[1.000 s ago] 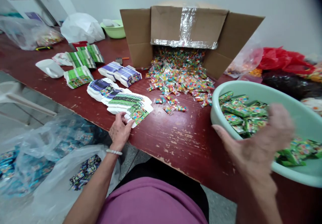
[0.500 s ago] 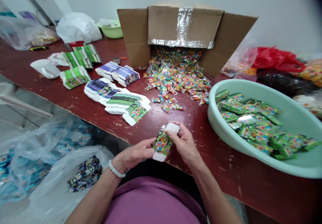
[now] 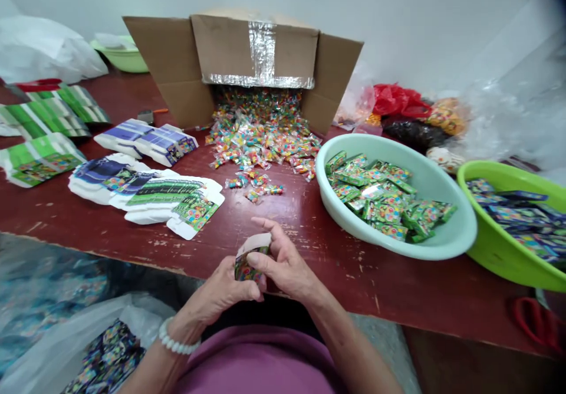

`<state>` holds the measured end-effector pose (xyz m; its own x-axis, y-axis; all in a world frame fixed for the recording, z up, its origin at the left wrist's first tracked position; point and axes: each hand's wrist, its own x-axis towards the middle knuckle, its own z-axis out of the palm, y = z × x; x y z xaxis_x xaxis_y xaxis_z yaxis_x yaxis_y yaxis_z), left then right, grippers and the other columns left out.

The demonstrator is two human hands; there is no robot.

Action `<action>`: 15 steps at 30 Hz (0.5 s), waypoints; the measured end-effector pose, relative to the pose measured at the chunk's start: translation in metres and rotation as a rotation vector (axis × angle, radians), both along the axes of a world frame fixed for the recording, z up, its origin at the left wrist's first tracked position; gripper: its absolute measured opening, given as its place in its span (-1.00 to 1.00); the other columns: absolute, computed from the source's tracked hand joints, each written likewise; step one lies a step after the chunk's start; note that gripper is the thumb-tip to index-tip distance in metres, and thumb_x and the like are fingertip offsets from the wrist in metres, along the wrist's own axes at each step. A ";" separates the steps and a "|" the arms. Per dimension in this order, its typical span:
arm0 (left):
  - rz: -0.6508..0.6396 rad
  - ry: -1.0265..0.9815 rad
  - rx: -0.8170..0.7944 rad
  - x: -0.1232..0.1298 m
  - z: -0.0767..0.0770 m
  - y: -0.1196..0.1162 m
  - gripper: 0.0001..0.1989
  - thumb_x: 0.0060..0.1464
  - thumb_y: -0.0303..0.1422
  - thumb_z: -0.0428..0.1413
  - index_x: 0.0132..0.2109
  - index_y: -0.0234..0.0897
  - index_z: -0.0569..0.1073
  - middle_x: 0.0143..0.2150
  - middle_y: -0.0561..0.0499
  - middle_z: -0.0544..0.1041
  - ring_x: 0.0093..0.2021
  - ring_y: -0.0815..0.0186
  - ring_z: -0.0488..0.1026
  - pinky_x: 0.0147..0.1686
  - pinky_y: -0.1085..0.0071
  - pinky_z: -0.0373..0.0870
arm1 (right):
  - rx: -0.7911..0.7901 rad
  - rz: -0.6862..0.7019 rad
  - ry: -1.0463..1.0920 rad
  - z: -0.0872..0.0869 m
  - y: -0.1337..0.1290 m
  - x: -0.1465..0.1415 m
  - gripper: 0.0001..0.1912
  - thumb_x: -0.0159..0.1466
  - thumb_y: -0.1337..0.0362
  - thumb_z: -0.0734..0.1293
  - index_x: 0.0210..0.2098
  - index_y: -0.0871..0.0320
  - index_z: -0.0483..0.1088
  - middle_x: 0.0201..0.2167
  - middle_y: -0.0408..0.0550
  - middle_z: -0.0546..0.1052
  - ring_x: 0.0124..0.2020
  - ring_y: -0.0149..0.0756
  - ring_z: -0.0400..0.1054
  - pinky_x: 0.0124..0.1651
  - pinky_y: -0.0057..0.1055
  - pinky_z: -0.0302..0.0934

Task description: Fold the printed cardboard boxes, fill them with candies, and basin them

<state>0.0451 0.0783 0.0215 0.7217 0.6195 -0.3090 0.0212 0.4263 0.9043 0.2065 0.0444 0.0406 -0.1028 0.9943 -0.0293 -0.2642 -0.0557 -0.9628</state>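
A small green printed candy box [image 3: 247, 267] is held between both hands near the table's front edge, its white end flap standing up. My left hand [image 3: 227, 285] grips the box from the left and below, with a pale bead bracelet at the wrist. My right hand [image 3: 283, 261] closes on its right side, thumb across the printed face and index finger stretched out. Just beyond lies a fanned row of flat candy boxes [image 3: 194, 211], green at the near end and purple farther off. Wrapped candies [image 3: 260, 190] sit ahead of the hands.
A cardboard carton [image 3: 256, 52] spills wrapped candies onto the red table [image 3: 305, 223]. On the right stand a pale green basin [image 3: 398, 252] of green boxes and a lime basin [image 3: 490, 258] of dark packs. Red-handled scissors [image 3: 530, 323] lie at the right edge. Banded boxes [image 3: 154, 140] sit left.
My view has turned right, bringing the lime basin and scissors in. The box has tipped, so its printed face is less visible, and my fingers wrap it more closely.
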 end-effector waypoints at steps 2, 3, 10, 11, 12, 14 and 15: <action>0.000 -0.043 -0.024 0.002 0.000 -0.002 -0.51 -0.09 0.01 0.34 -0.22 -0.34 0.56 -0.34 -0.02 0.54 -0.32 0.28 0.43 -0.25 0.39 0.37 | 0.147 -0.238 -0.248 0.001 -0.004 0.001 -0.43 0.26 0.24 0.37 0.21 0.01 0.14 0.02 0.02 0.41 -0.08 -0.21 0.41 -0.16 -0.27 0.42; 0.013 -0.065 -0.056 0.003 0.000 -0.003 -0.47 -0.02 0.08 0.27 -0.19 -0.34 0.56 -0.35 -0.04 0.54 -0.32 0.28 0.43 -0.24 0.37 0.37 | 0.240 -0.373 -0.410 0.001 -0.006 0.002 -0.48 0.25 0.28 0.37 0.17 0.03 0.21 0.06 0.06 0.38 -0.01 -0.17 0.37 -0.08 -0.21 0.40; -0.013 0.090 0.046 0.002 0.007 -0.008 -0.32 0.14 0.23 -0.02 -0.37 -0.37 0.52 -0.49 -0.04 0.48 -0.44 0.29 0.40 -0.34 0.37 0.33 | 0.549 -0.277 -1.000 0.007 -0.013 0.013 -0.74 0.23 0.34 0.38 -0.08 0.12 0.38 -0.10 0.05 0.47 -0.08 -0.11 0.34 -0.02 -0.16 0.30; -0.029 0.118 0.065 0.002 0.009 -0.008 -0.31 0.14 0.24 -0.05 -0.41 -0.36 0.50 -0.51 -0.04 0.47 -0.46 0.30 0.39 -0.36 0.38 0.32 | 0.526 -0.237 -0.985 0.007 -0.012 0.013 -0.76 0.23 0.36 0.37 -0.10 0.12 0.38 -0.12 0.04 0.47 -0.10 -0.13 0.35 -0.05 -0.21 0.31; -0.034 0.134 0.070 0.002 0.011 -0.009 -0.30 0.14 0.25 -0.07 -0.42 -0.36 0.48 -0.51 -0.03 0.46 -0.48 0.31 0.38 -0.38 0.39 0.31 | 0.493 -0.199 -0.964 0.007 -0.012 0.013 -0.77 0.23 0.37 0.37 -0.11 0.12 0.38 -0.13 0.02 0.48 -0.13 -0.17 0.37 -0.10 -0.27 0.31; -0.038 0.137 0.060 0.003 0.014 -0.010 -0.30 0.15 0.25 -0.09 -0.42 -0.35 0.45 -0.51 -0.01 0.44 -0.50 0.33 0.37 -0.40 0.39 0.30 | 0.424 -0.127 -0.912 0.007 -0.011 0.013 -0.80 0.22 0.40 0.36 -0.15 0.11 0.38 -0.17 -0.03 0.47 -0.24 -0.27 0.38 -0.23 -0.38 0.28; -0.046 0.128 0.058 0.003 0.014 -0.010 -0.32 0.15 0.24 -0.08 -0.42 -0.34 0.43 -0.50 0.00 0.43 -0.51 0.35 0.37 -0.40 0.40 0.30 | 0.396 -0.099 -0.882 0.007 -0.011 0.014 -0.83 0.22 0.41 0.36 -0.19 0.11 0.38 -0.21 -0.06 0.47 -0.30 -0.31 0.37 -0.29 -0.42 0.25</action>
